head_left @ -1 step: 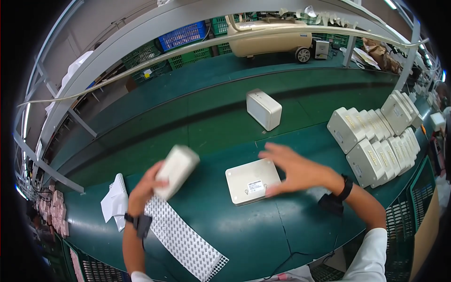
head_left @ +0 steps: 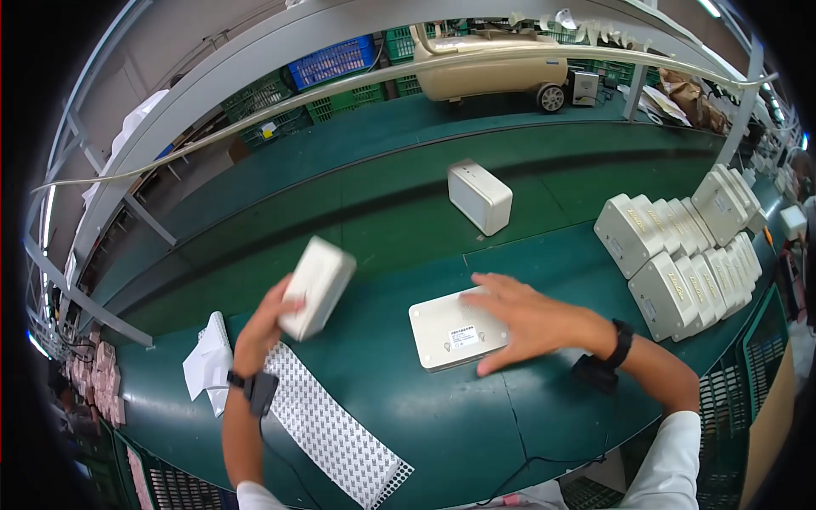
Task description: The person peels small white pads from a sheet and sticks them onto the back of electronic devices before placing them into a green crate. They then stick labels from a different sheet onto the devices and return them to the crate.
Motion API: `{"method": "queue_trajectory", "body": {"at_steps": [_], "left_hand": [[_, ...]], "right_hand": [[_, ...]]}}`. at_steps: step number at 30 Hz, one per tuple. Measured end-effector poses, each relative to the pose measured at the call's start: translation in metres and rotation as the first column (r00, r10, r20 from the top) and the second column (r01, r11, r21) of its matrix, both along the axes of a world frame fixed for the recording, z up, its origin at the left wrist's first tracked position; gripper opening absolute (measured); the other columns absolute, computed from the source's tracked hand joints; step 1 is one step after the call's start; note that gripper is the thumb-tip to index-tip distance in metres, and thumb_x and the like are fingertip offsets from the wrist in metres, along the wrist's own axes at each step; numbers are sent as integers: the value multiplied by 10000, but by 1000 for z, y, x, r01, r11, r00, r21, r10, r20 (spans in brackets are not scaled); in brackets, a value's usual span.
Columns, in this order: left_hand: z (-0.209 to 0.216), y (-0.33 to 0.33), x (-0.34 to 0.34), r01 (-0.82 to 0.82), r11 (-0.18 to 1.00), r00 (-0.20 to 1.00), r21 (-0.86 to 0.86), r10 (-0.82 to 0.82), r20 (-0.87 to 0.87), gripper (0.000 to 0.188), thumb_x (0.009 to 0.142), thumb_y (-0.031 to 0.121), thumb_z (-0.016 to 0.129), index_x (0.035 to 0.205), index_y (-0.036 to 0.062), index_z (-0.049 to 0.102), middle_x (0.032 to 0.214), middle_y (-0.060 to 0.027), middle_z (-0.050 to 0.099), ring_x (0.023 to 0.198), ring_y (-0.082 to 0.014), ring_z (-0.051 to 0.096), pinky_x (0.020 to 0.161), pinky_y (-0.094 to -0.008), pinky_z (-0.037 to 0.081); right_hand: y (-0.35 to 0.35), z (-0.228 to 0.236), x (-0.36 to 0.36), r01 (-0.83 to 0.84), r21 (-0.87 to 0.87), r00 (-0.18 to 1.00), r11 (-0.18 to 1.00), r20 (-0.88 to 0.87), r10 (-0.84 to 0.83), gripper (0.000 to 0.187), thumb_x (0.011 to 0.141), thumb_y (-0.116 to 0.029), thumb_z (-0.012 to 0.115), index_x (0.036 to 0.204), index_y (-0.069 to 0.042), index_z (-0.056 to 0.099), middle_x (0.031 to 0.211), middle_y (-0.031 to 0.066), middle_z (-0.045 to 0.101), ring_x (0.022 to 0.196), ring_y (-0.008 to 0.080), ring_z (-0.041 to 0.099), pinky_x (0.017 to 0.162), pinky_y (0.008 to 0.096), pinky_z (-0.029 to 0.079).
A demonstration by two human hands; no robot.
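Observation:
A cream box-shaped unit [head_left: 318,291] is gripped near its lower end by my left hand [head_left: 270,323], raised and tilted above the left-middle of the table. My right hand [head_left: 531,321] reaches over the right end of a second cream unit [head_left: 438,327], its fingers spread; whether they touch it I cannot tell. That unit lies flat, with a white label [head_left: 464,337] on its upper face and small round feet at its corners. Below my left hand, a long sheet of small printed stickers [head_left: 331,425] lies on the table.
Another cream unit [head_left: 480,198] stands on the green belt [head_left: 365,212] beyond. Rows of similar units [head_left: 680,255] are stacked at the right. Crumpled white paper [head_left: 208,361] lies left of the stickers. A black cable [head_left: 544,460] crosses the near edge. A grey frame and hose arch overhead.
My left hand has raised the cream unit slightly, away from me. My right hand has come a little further left over the flat unit.

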State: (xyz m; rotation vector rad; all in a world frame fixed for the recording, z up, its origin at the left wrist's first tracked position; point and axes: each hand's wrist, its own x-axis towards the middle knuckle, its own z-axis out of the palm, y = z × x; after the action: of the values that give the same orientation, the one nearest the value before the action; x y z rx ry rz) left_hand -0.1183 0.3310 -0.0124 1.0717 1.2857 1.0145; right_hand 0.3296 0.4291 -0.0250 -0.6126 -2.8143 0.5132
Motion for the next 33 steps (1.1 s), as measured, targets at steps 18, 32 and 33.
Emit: {"method": "queue_trajectory", "body": {"at_steps": [18, 32, 33], "left_hand": [[-16, 96, 77, 36, 842, 509, 538, 448, -735, 327, 947, 133, 653, 1244, 0, 619, 1204, -110, 650, 1076, -214, 629, 776, -311, 533], [20, 38, 371, 796, 352, 569, 492, -161, -806, 252, 899, 106, 684, 1127, 0, 662, 1189, -151, 663, 1075, -315, 630, 871, -378, 528], [18, 33, 397, 836, 281, 530, 471, -192, -826, 256, 901, 113, 685, 1129, 0, 661, 1206, -155, 656, 1089, -325, 621, 891, -394, 520]], "right_hand": [[223, -12, -128, 513, -440, 738, 737, -213, -641, 672, 927, -589, 538, 1118, 35, 699, 1148, 257, 689, 1059, 425, 670, 841, 484, 564], [-173, 70, 231, 514, -263, 818, 816, -137, -559, 247, 931, -221, 576, 880, -7, 688, 799, 194, 677, 752, 364, 656, 681, 451, 514], [-214, 82, 264, 597, -263, 763, 758, -108, -638, 230, 936, -209, 585, 912, -13, 704, 806, 192, 682, 749, 350, 664, 674, 424, 518]]}}
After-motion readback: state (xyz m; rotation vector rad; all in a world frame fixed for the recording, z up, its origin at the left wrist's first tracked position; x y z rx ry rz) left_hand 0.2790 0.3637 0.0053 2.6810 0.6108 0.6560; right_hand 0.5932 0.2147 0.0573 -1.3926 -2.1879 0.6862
